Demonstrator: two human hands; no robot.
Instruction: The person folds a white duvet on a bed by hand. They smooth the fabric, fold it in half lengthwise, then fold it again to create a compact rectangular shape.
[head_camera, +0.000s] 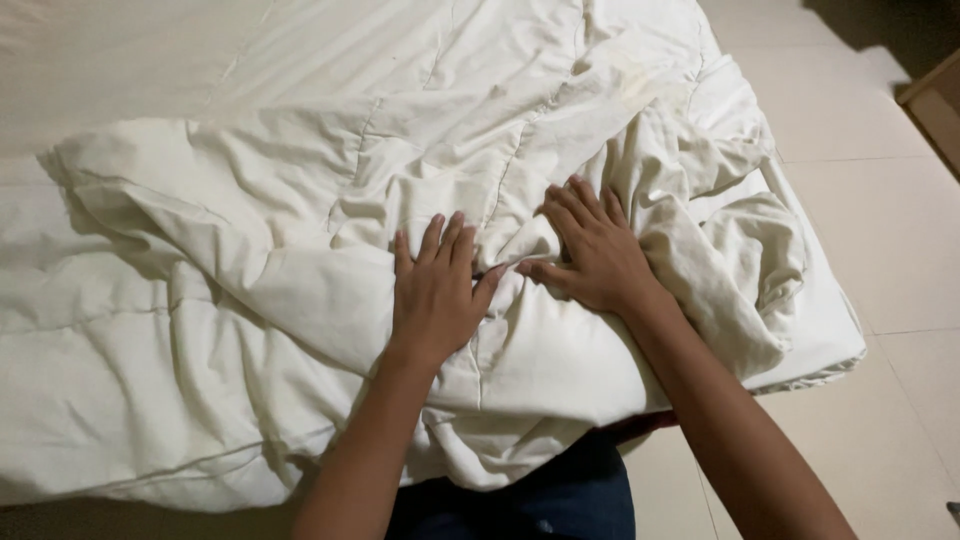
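A rumpled cream-white quilted duvet (250, 300) lies heaped across a bed, folded and creased in thick ridges. My left hand (435, 290) rests flat on it near the middle, palm down, fingers together and pointing away from me. My right hand (592, 250) lies just to the right of it, fingers spread, pressing into a fold of the same duvet. The two thumbs almost meet over a crease. Neither hand grips any cloth.
The bed's corner (830, 350) hangs over a pale tiled floor (900, 250) on the right. A wooden furniture edge (935, 100) shows at the upper right. Dark blue clothing (560, 500) on my legs is at the bed's near edge.
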